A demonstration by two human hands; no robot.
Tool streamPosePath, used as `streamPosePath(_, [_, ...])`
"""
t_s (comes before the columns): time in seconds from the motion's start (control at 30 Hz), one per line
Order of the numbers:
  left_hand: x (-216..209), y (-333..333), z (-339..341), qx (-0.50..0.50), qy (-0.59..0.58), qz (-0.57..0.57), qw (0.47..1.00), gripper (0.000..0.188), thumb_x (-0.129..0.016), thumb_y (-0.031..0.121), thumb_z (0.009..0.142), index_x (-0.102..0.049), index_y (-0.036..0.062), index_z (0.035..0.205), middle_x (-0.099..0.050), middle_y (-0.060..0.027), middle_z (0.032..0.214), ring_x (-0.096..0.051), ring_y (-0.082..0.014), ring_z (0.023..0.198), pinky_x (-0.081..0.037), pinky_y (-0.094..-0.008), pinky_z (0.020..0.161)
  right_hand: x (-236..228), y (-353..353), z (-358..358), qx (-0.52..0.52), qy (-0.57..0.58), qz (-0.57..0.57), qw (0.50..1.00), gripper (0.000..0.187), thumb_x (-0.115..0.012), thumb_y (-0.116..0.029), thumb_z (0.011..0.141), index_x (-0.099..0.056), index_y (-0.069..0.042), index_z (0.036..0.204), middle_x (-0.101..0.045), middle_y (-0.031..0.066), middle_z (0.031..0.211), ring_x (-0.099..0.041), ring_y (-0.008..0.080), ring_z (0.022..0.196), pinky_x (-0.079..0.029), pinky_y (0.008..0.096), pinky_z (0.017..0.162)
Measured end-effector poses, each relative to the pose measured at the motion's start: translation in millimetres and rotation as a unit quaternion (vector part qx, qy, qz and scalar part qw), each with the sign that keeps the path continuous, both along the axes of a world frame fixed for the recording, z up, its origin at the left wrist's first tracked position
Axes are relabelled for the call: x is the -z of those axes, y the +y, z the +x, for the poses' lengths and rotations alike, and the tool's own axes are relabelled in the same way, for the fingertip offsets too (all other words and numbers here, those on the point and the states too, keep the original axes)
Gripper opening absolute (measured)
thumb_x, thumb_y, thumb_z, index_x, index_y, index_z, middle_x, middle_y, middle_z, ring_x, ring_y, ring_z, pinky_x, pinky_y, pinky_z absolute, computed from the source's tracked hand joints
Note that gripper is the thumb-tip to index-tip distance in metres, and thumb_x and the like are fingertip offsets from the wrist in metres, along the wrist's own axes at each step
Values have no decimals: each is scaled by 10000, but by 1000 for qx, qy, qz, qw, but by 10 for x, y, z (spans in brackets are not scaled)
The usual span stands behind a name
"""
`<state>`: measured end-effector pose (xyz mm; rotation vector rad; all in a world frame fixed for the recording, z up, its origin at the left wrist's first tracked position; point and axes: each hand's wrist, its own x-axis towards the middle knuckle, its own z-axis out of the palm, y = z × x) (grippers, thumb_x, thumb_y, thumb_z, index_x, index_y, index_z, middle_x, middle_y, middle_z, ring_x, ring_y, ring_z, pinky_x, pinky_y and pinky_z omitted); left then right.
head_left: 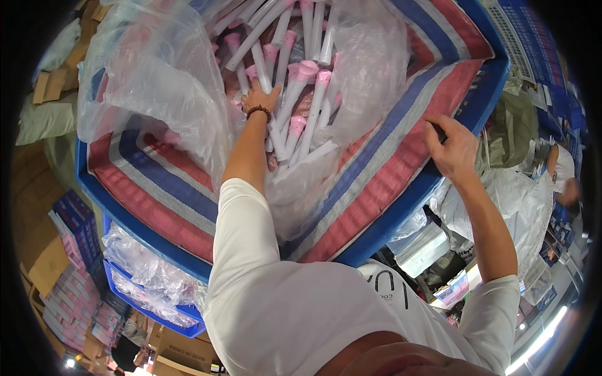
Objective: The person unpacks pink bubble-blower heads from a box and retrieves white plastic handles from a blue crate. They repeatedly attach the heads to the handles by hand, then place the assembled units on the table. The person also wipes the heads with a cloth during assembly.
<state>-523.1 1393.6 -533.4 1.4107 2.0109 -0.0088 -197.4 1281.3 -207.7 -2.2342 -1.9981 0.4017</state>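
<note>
Many white plastic tubes with pink flared ends (pixel 291 103) lie loosely piled in a clear plastic liner (pixel 367 69). This liner sits inside a red, blue and white striped woven bag (pixel 382 188), which stands in a big blue tub (pixel 357 247). My left hand (pixel 259 98), with a beaded bracelet at the wrist, reaches in among the tubes. Its fingers are spread and touch them, without a firm grip that I can see. At the right rim of the bag is my right hand (pixel 454 148), fingers loosely curled, nothing visible in them.
Below the tub at left, a blue crate (pixel 150 297) holds clear plastic bags. Stacked pink and blue boxes (pixel 75 301) stand at far left, with cardboard cartons (pixel 182 348) nearby. White plastic sacks (pixel 501 207) and another person (pixel 562 172) are at the right.
</note>
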Motion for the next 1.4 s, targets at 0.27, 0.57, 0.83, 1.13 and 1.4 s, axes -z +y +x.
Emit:
streamPosePath(0.27, [-67, -420, 39, 12, -7, 78, 997, 607, -527, 326, 780, -423, -9, 1275, -558, -260, 1169, -548, -395, 1074, -305, -480, 1017, 33, -35, 3, -12, -37, 7, 999, 192, -619, -242, 804, -704, -111, 916, -664, 68, 823, -622, 224, 766, -458, 339, 742])
streamPosePath(0.57, [-560, -553, -369, 72, -6, -70, 995, 863, -692, 428, 676, -359, -5, 1345, -419, -265, 1334, -438, -394, 1217, -356, -470, 1033, 573, 451, -721, -210, 225, -170, 936, 342, -575, -237, 867, -621, 14, 1093, -651, 174, 1005, -613, 305, 894, -469, 379, 808])
streamPosePath(0.83, [11, -1386, -361, -246, -127, 87, 957, 797, -693, 324, 750, -347, -42, 1367, -430, -298, 1339, -426, -405, 1249, -323, -408, 1065, 2903, 737, -1040, 168, 208, -266, 926, 470, -627, -363, 796, -642, 56, 1007, -651, 168, 914, -609, 276, 821, -479, 377, 673])
streamPosePath(1.13, [-168, -917, -470, -204, -166, 213, 941, 586, -599, 287, 811, -460, -46, 1272, -530, -286, 1238, -516, -407, 1148, -407, -424, 974, 2909, 390, -836, 385, 269, -332, 818, 631, -680, -378, 756, -540, 93, 1151, -604, 191, 1046, -601, 257, 872, -485, 378, 706])
streamPosePath(1.4, [255, -299, -521, -180, -225, 10, 957, 1014, -708, 561, 647, -371, -133, 1304, -456, -310, 1306, -466, -389, 1216, -376, -404, 1024, 3025, 432, -1234, 408, 380, -174, 812, 699, -762, -380, 707, -522, 8, 1236, -587, 174, 1166, -592, 305, 1015, -480, 409, 848])
